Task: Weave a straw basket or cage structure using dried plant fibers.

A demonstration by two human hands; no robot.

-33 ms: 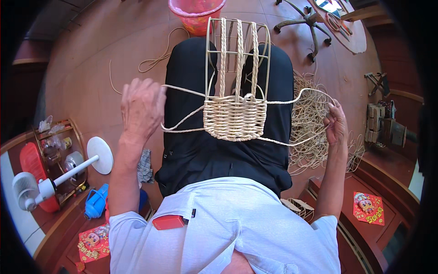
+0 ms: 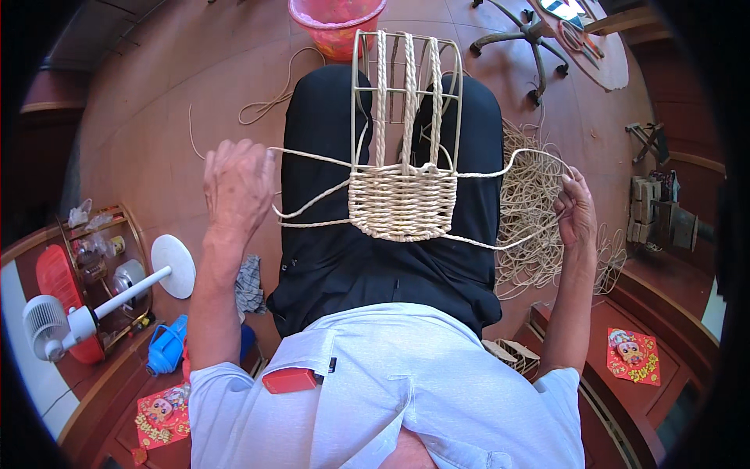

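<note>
A partly woven basket [image 2: 402, 205] rests on my lap between my thighs. Tight rows of pale cord fill its near end, while its far end shows a bare wire frame [image 2: 459, 86] with three twisted cords [image 2: 408, 94] running lengthwise. Out to the left, my left hand [image 2: 240, 187] is closed on a strand of cord [image 2: 312, 155], stretched straight to the top woven row; its fingertips are partly hidden. My right hand [image 2: 576, 207], off to the right, pinches another cord [image 2: 484, 175] that leaves the same row in a slack curve. Further strands run from the basket's lower side towards both hands.
Loose cord [image 2: 527, 211] lies heaped on the floor right of my legs. Beyond my knees stand a pink bin [image 2: 336, 35] and a chair base [image 2: 531, 35]. Scissors [image 2: 576, 37] lie on a board. A white fan [image 2: 117, 293] and a blue bottle [image 2: 166, 345] are at left.
My left hand has shifted slightly left and down. The small loop of cord standing at the top woven row has flattened. My right hand has barely moved.
</note>
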